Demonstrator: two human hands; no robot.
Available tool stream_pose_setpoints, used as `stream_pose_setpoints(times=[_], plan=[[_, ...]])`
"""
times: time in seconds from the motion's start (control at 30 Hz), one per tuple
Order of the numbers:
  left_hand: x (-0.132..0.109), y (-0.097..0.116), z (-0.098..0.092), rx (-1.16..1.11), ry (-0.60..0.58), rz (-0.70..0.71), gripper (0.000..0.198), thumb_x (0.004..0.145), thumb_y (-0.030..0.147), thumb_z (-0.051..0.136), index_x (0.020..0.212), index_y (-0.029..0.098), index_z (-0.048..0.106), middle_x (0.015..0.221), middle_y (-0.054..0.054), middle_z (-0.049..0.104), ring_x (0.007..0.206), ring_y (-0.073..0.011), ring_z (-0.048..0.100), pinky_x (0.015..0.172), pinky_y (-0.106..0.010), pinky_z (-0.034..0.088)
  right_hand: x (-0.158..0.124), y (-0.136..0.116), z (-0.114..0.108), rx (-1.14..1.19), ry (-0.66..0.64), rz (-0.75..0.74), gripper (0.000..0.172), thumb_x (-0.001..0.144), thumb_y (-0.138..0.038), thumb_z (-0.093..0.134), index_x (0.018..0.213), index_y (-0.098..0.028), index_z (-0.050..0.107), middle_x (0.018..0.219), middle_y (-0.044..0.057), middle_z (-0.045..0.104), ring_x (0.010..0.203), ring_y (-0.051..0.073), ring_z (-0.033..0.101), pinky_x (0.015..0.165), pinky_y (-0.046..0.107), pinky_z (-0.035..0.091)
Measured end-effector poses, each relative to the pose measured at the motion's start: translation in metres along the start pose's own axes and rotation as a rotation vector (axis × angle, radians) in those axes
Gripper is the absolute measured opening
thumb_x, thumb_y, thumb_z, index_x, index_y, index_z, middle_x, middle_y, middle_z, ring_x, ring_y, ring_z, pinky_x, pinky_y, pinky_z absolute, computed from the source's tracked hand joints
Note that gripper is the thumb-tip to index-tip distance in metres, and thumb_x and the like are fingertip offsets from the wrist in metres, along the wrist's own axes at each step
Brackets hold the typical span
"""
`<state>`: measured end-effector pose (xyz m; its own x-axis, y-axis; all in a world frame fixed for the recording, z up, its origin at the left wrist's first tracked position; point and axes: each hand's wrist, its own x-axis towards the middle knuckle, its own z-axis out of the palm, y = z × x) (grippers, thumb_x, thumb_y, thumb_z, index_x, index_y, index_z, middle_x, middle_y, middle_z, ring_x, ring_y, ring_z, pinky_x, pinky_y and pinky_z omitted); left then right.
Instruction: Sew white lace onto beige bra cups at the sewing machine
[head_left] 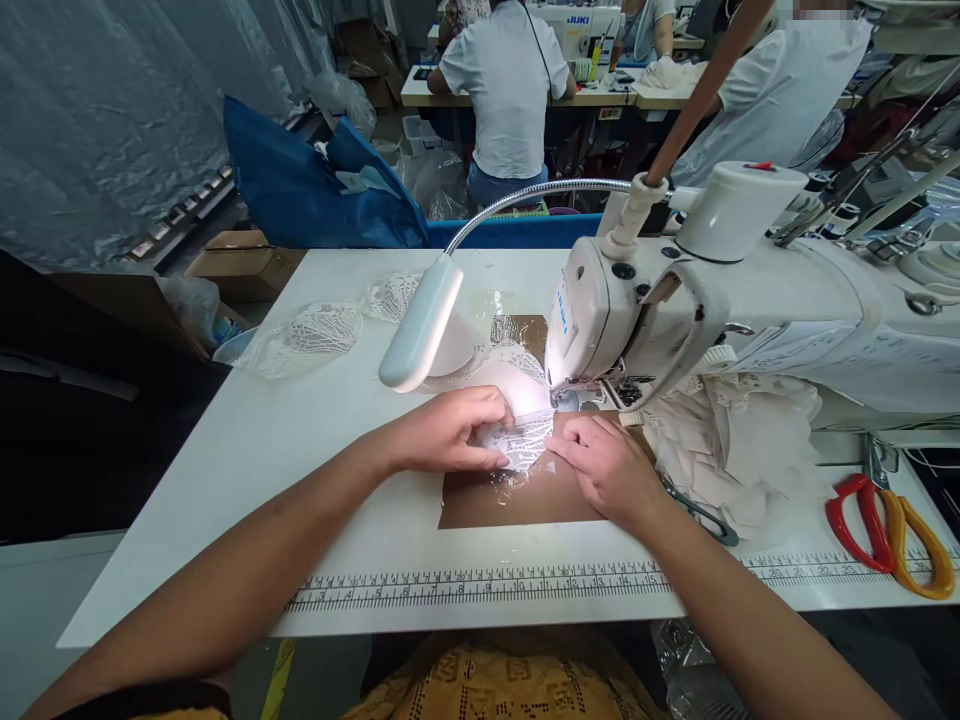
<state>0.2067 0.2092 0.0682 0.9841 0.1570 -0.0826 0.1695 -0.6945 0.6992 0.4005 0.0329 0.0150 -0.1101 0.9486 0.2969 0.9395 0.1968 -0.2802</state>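
A white lace piece (520,440) lies on a brown patch (517,495) of the white table, just in front of the sewing machine's needle (559,398). My left hand (450,432) is curled over the lace's left side and pinches its edge. My right hand (604,465) rests on the lace's right edge, fingers bent and pressing down. The white sewing machine (675,300) stands directly behind my right hand. A gooseneck lamp (420,325) lights the lace from the left.
More white lace pieces (315,335) lie at the table's far left. A heap of white fabric (735,440) sits under the machine arm. Red and yellow scissors (892,530) lie at right, small snips (697,512) beside my right wrist. Other people sit at tables behind.
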Motion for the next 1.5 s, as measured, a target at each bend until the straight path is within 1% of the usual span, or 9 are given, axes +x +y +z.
stream_pose_setpoints(times=[0.2, 0.37, 0.53, 0.8, 0.97, 1.13, 1.23, 1.33, 1.5], plan=[[-0.004, -0.010, 0.017, 0.031, 0.161, 0.020, 0.023, 0.093, 0.028, 0.050, 0.088, 0.015, 0.068, 0.086, -0.006, 0.062, 0.081, -0.0162, 0.058, 0.073, -0.028, 0.046, -0.001, 0.001, 0.001, 0.015, -0.001, 0.017, 0.039, 0.082, -0.001, 0.046, 0.105, -0.021, 0.069, 0.087, 0.005, 0.057, 0.079, 0.018, 0.047, 0.071, 0.029, 0.033], [-0.006, -0.013, 0.013, -0.010, 0.176, 0.008, 0.023, 0.091, 0.027, 0.054, 0.108, 0.018, 0.066, 0.100, -0.008, 0.063, 0.090, -0.0173, 0.060, 0.080, -0.031, 0.049, -0.002, 0.001, 0.003, 0.022, -0.002, 0.019, 0.038, 0.082, 0.000, 0.046, 0.105, -0.021, 0.069, 0.088, 0.005, 0.057, 0.077, 0.017, 0.047, 0.070, 0.028, 0.033], [-0.007, -0.013, 0.015, 0.080, 0.225, 0.078, 0.021, 0.095, 0.019, 0.043, 0.091, 0.015, 0.063, 0.093, -0.009, 0.063, 0.088, -0.0177, 0.058, 0.077, -0.032, 0.049, 0.000, -0.001, 0.001, 0.015, 0.006, 0.022, 0.035, 0.084, -0.001, 0.046, 0.101, -0.021, 0.070, 0.085, 0.005, 0.058, 0.078, 0.017, 0.048, 0.069, 0.028, 0.034], [-0.009, -0.011, 0.018, 0.108, 0.184, 0.041, 0.015, 0.089, 0.027, 0.054, 0.090, 0.015, 0.063, 0.102, -0.009, 0.061, 0.090, -0.0191, 0.058, 0.077, -0.032, 0.048, 0.000, -0.002, 0.003, 0.009, 0.039, -0.002, 0.034, 0.085, -0.002, 0.046, 0.101, -0.020, 0.069, 0.085, 0.005, 0.059, 0.077, 0.017, 0.049, 0.067, 0.028, 0.035], [-0.011, -0.010, 0.016, -0.062, 0.199, 0.003, 0.025, 0.094, 0.023, 0.045, 0.079, 0.015, 0.062, 0.102, -0.009, 0.062, 0.091, -0.0172, 0.059, 0.082, -0.031, 0.048, 0.000, -0.001, 0.004, -0.008, 0.047, -0.009, 0.034, 0.085, -0.001, 0.046, 0.102, -0.020, 0.069, 0.084, 0.005, 0.059, 0.077, 0.017, 0.050, 0.069, 0.029, 0.036], [-0.023, -0.003, 0.003, -0.251, -0.009, 0.046, 0.024, 0.095, 0.023, 0.045, 0.081, 0.015, 0.062, 0.116, -0.009, 0.061, 0.105, -0.0175, 0.059, 0.093, -0.030, 0.046, -0.001, -0.002, 0.003, -0.004, 0.036, -0.001, 0.035, 0.084, 0.000, 0.046, 0.103, -0.019, 0.069, 0.086, 0.006, 0.060, 0.079, 0.018, 0.051, 0.071, 0.029, 0.037], [-0.027, 0.009, -0.004, -0.181, -0.056, 0.058, 0.015, 0.092, 0.024, 0.051, 0.097, 0.017, 0.064, 0.114, -0.009, 0.064, 0.104, -0.0193, 0.060, 0.089, -0.031, 0.049, -0.001, -0.003, 0.003, -0.001, 0.013, 0.013, 0.036, 0.084, 0.000, 0.046, 0.103, -0.019, 0.069, 0.088, 0.006, 0.061, 0.080, 0.018, 0.051, 0.072, 0.029, 0.037], [-0.024, 0.021, -0.010, -0.102, -0.025, 0.078, 0.022, 0.092, 0.025, 0.054, 0.112, 0.019, 0.061, 0.112, -0.008, 0.065, 0.103, -0.0198, 0.060, 0.086, -0.029, 0.050, 0.000, -0.004, 0.001, -0.013, 0.007, 0.019, 0.037, 0.083, -0.001, 0.045, 0.106, -0.018, 0.069, 0.087, 0.007, 0.061, 0.080, 0.018, 0.050, 0.073, 0.030, 0.037], [0.000, 0.019, -0.008, 0.145, 0.062, 0.214, 0.022, 0.094, 0.024, 0.048, 0.107, 0.015, 0.063, 0.109, -0.011, 0.065, 0.100, -0.0209, 0.060, 0.088, -0.033, 0.050, 0.005, -0.007, -0.003, -0.047, -0.020, 0.061, 0.039, 0.084, -0.002, 0.044, 0.112, -0.017, 0.067, 0.089, 0.007, 0.061, 0.081, 0.019, 0.049, 0.070, 0.029, 0.035]])
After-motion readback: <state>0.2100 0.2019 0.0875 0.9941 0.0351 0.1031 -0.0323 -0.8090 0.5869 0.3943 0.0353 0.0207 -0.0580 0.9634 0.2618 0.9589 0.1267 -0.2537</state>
